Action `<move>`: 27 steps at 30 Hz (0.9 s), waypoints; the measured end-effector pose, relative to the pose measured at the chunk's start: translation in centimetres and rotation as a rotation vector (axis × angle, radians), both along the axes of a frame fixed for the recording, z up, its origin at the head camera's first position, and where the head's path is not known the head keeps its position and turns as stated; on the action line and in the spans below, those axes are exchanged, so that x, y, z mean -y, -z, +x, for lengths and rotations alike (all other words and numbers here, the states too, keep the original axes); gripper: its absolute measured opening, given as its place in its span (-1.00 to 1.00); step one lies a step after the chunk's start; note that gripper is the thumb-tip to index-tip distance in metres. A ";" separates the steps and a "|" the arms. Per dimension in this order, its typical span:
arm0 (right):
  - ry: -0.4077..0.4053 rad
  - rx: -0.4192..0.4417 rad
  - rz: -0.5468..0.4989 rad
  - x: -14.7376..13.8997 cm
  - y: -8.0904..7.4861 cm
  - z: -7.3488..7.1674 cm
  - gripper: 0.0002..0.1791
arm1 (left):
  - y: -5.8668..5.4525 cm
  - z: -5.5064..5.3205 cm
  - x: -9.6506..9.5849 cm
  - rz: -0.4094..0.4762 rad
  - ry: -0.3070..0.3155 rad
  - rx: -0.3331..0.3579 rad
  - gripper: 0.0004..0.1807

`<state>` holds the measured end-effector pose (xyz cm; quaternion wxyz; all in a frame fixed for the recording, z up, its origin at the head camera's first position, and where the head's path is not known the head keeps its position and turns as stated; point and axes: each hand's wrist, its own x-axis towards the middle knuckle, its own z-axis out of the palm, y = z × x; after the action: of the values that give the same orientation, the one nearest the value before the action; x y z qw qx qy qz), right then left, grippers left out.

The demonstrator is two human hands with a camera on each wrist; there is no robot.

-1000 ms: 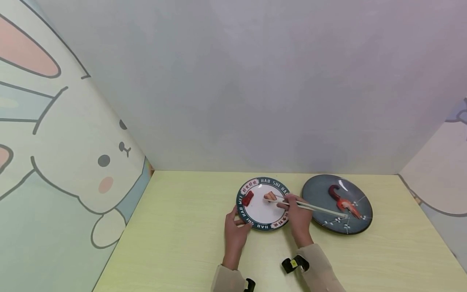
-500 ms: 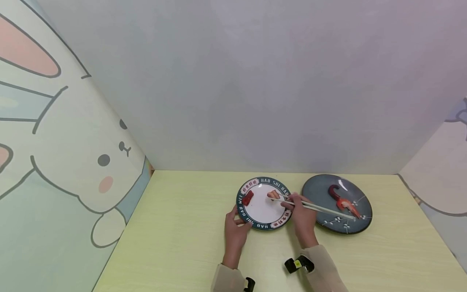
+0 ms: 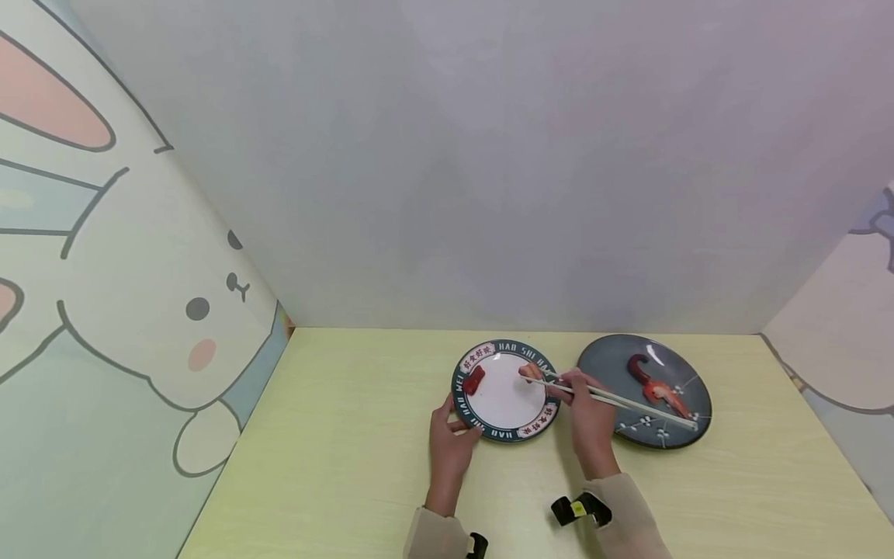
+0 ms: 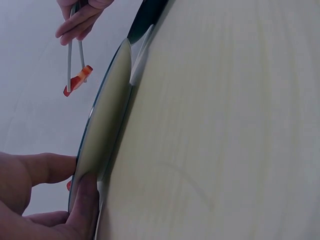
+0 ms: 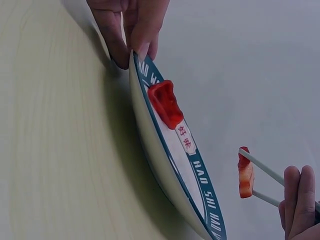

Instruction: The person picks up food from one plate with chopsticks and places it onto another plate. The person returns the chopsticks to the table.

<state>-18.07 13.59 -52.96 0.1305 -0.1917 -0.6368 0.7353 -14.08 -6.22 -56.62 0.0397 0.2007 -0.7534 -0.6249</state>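
Note:
My left hand (image 3: 450, 450) pinches the near-left rim of a white plate (image 3: 506, 407) with a green lettered border. In the left wrist view, the thumb (image 4: 85, 202) presses the plate's underside. A red food piece (image 3: 473, 380) lies at the plate's left side. My right hand (image 3: 590, 427) holds a pair of chopsticks (image 3: 632, 404), their back ends reaching over the dark plate. Between the chopstick tips is a red-and-orange striped food piece (image 5: 245, 172), resembling sliced meat. Both wrist views show it raised clear of the white plate.
On the right stands a dark grey plate (image 3: 594, 357) with a flower pattern. A curled dark-red piece (image 3: 637, 369) and an orange-red shrimp-like piece (image 3: 663, 394) lie on it. A grey wall (image 3: 447, 194) rises behind the pale wooden table (image 3: 335, 435).
My right hand has shifted to the right, carrying the chopsticks and the striped piece from the plate's middle toward its right rim. The left hand and both plates have stayed put.

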 end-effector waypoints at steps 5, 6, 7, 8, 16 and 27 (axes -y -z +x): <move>0.031 -0.046 -0.068 -0.4 0.0 0.0 -0.65 | 0.0 0.1 0.0 -0.001 -0.001 -0.008 -0.13; 0.030 -0.049 -0.078 -0.5 0.0 0.1 -0.64 | -0.1 0.1 0.0 -0.001 -0.001 -0.009 -0.13; 0.031 -0.047 -0.087 -0.6 0.0 0.1 -0.64 | -0.1 0.1 0.0 -0.001 -0.001 -0.010 -0.14; 0.027 -0.045 -0.084 -0.7 0.0 0.2 -0.63 | -0.1 0.1 0.0 -0.002 -0.001 -0.014 -0.14; 0.035 -0.028 -0.080 -1.4 -0.2 0.3 -0.66 | -0.1 0.1 0.0 0.004 0.004 -0.023 -0.13; 0.053 -0.006 -0.039 -2.4 -0.3 0.6 -0.57 | 0.0 0.1 0.1 0.007 0.005 -0.015 -0.12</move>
<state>-17.47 16.02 -52.65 0.1480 -0.2086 -0.6168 0.7444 -13.99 -6.31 -56.63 0.0433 0.1943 -0.7515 -0.6290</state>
